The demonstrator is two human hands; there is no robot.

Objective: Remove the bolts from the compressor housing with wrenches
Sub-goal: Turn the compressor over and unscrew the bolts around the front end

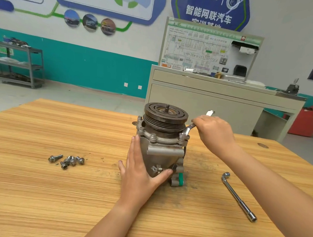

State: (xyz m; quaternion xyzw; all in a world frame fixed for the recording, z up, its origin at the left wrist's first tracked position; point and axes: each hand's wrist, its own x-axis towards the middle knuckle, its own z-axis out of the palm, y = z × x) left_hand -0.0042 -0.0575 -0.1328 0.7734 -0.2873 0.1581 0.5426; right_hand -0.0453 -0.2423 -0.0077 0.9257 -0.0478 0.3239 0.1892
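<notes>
Compressor housing (160, 154) against straight fingers of left hand (138, 172); wrench (186, 130) inside fingers of right hand (214, 133); "LYNK&CO" sign (210, 7) behind.

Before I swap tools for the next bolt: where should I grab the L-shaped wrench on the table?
I'd take the L-shaped wrench mid-shaft, from above on the right: it lies flat on the table, the long straight shaft bare, its bent end pointing away.

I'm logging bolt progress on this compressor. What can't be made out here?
Head view only.
- Bolt under the wrench: its ring end covers it.
- Rear flange bolts: behind the pulley.
- Middle of the wrench: inside the right hand.
- Exact count of loose bolts: small, overlapping.
- Left face of compressor housing: under the left hand.
</notes>
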